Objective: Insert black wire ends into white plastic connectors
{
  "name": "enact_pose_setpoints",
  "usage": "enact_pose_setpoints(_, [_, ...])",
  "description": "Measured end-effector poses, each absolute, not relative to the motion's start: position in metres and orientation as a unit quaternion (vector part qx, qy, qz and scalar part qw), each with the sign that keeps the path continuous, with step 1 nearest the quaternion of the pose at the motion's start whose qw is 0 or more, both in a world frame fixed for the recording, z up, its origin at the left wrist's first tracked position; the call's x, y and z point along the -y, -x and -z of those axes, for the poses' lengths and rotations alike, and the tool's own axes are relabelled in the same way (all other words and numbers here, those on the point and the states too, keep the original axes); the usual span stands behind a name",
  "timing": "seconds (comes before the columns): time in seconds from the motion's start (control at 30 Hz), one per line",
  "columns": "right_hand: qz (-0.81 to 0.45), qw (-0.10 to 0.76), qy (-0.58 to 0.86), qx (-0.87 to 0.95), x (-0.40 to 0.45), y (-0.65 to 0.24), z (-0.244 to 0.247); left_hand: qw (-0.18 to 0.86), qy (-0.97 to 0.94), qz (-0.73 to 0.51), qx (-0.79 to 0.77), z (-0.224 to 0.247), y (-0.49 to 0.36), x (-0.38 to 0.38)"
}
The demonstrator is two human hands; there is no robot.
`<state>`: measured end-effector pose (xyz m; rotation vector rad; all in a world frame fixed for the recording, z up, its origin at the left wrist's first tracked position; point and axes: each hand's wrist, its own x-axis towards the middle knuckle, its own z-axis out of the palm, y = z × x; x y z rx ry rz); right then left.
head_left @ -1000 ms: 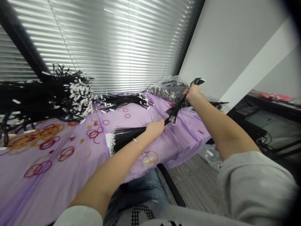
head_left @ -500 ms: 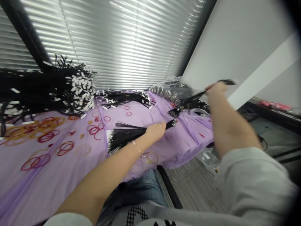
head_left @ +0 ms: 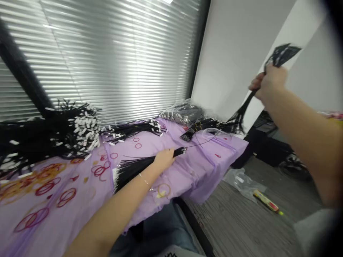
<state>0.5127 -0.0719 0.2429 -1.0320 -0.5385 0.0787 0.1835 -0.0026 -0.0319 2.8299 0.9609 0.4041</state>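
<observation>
Small office-type workroom: slatted metal blinds (head_left: 107, 60) beyond the left grip (head_left: 163, 160), plain white wall (head_left: 230, 60) beyond the right grip (head_left: 269, 82), grey plank floor (head_left: 235, 221) below it, tagged black cable bundles (head_left: 72, 132) heaped on a lilac-covered bench (head_left: 53, 217) left of both grips.

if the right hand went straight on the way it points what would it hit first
Likely the white wall strip, the black cable bunch in the right hand touching first; depth is hard to judge.

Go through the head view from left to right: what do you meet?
Tagged black cable heap → black wire bundle → left hand → clear plastic bag → right hand gripping black cables
</observation>
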Motion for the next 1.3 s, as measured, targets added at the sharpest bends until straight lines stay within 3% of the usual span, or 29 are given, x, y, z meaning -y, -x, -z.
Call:
enact_pose_setpoints(0.17, [-0.163, 0.832, 0.475, 0.238, 0.069, -0.465, -0.233, 0.145, -0.930, -0.205, -0.268, 0.011, -0.180, 0.001])
enact_pose_setpoints(0.33, [-0.229, 0.833, 0.414, 0.286, 0.065, -0.422, -0.224, 0.315, -0.911, -0.216, -0.158, -0.012, -0.213, 0.013])
enact_pose_setpoints(0.53, [-0.309, 0.857, 0.298, 0.284, 0.068, -0.401, -0.217, 0.466, -0.839, -0.250, -0.127, 0.006, -0.266, 0.046])
enact_pose_setpoints(0.77, [-0.244, 0.890, 0.293, 0.250, 0.075, -0.459, -0.210, 0.525, -0.795, -0.290, -0.095, 0.007, -0.265, 0.053])
enact_pose_setpoints(0.97, [-0.147, 0.858, 0.437, 0.227, 0.082, -0.517, -0.190, 0.545, -0.771, -0.319, -0.079, -0.018, -0.259, 0.042])
enact_pose_setpoints(1.3, [-0.212, 0.803, 0.437, 0.345, 0.077, -0.464, -0.145, 0.665, -0.641, -0.374, -0.084, -0.037, -0.247, 0.044])
